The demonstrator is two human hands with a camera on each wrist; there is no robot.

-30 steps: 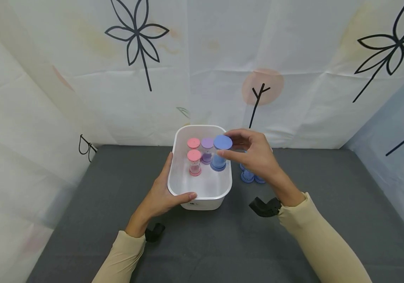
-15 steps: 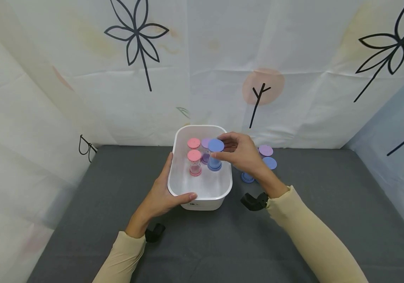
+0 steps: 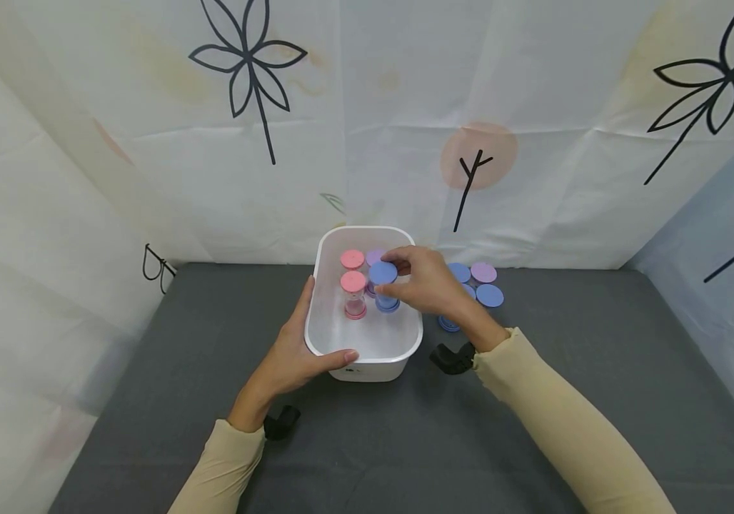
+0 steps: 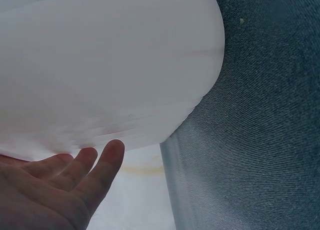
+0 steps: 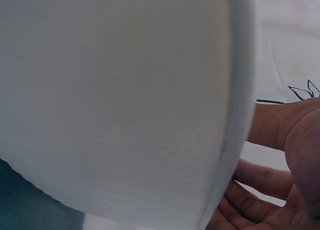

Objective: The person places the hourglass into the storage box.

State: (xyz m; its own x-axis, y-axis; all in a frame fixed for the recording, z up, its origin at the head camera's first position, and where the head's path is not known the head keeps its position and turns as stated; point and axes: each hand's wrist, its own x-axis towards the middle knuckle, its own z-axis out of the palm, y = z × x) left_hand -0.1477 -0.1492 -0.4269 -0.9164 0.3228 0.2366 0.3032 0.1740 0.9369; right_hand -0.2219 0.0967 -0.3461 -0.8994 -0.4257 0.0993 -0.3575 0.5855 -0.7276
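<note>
A white plastic bin (image 3: pixel 367 365) stands on the dark table, and my left hand (image 3: pixel 290 353) holds its near left corner. The thumb lies along the front rim; the fingers rest against the outer left wall, as the left wrist view shows. My right hand (image 3: pixel 428 282) reaches over the right rim and pinches a blue sand timer (image 3: pixel 383 273) upright inside the bin. Two pink sand timers (image 3: pixel 353 283) and a purple sand timer (image 3: pixel 375 255) stand beside it, the purple one partly hidden. In the right wrist view the bin wall (image 5: pixel 125 109) hides the pinched timer.
Right of the bin, several more sand timers stand together on the dark tabletop (image 3: pixel 534 400): blue timers (image 3: pixel 490 295) and a purple timer (image 3: pixel 483 272), partly behind my right forearm. A patterned white cloth (image 3: pixel 393 171) hangs behind the table.
My right hand has moved left and lowered the blue sand timer deeper into the bin, next to the purple and pink ones. The left hand has stayed still on the bin.
</note>
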